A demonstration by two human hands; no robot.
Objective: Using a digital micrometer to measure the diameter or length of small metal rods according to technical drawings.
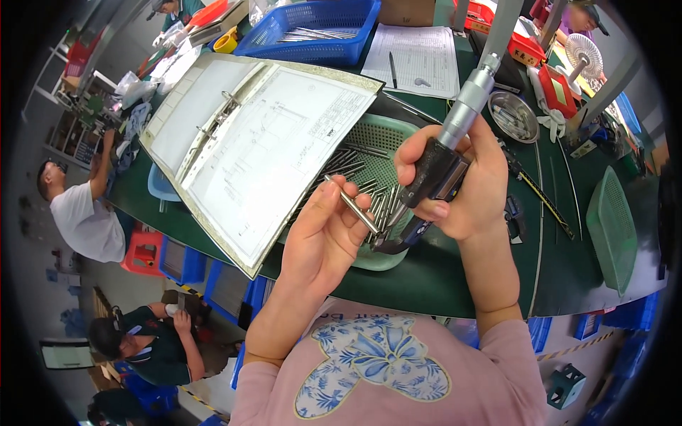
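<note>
Between the thumb and fingers of my left hand (330,227) is a slim metal pin (355,207), slanting down to the right. My right hand (472,181) is wrapped round a digital micrometer (435,167) with a silver barrel and a dark body. The micrometer's frame end lies close by the pin's lower end; whether they touch I cannot tell. Below both hands is a green perforated basket (389,135) with many similar metal pins (348,160) in it. An open ring binder (249,142) with a drawing sheet rests over the basket's left part.
At the back stand a blue basket (305,53) with rods and a printed sheet (419,60) with a pen. To the right are a round metal dish (513,117), a caliper (543,192) and a tilted green basket (612,231). Other people work at the left and back.
</note>
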